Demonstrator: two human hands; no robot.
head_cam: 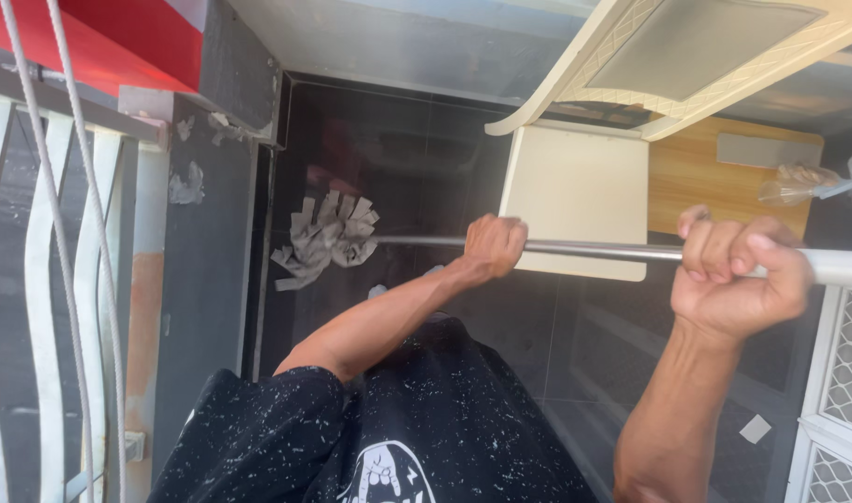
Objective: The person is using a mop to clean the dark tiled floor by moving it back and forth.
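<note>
You gripped the mop handle (593, 249) with both hands: your left hand (493, 246) closed around it nearer the grey strip mop head (325, 238), your right hand (738, 277) clenched at the far end. The mop head lay on the dark tiled floor (416, 158), beside the cream plastic chair (584, 191).

**Dark tiled floor under a strip mop**

The floor (416, 158) is laid with dark, glossy tiles divided by thin pale joints, running between a grey wall on one side and white lattice panels on the other. The grey strip mop head (325, 237) lies spread on it near the wall. A cream plastic chair (579, 191) appears to stand on the tiles, though its feet are hidden. A small pale square scrap (755, 428) lies flat on the floor close to the lattice panels.
</note>
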